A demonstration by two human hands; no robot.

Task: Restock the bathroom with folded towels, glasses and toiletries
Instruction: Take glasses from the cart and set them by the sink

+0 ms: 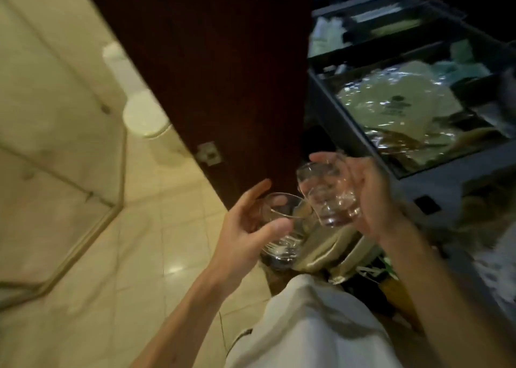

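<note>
I hold two clear drinking glasses in front of me. My left hand (248,225) grips one glass (282,228) with thumb and fingers curled round its side, mouth tilted up. My right hand (368,197) grips the other glass (326,194), which lies tilted with its thick base toward me. The two glasses are close together, nearly touching. To the right stands a dark housekeeping cart (363,133), and plastic-wrapped pale items (391,102) lie in its top tray.
A dark wooden door (209,60) stands open ahead. Left of it are beige bathroom floor tiles (139,256), a white toilet (145,116) and a glass shower screen (55,116). Cloths and bags hang low on the cart (335,250).
</note>
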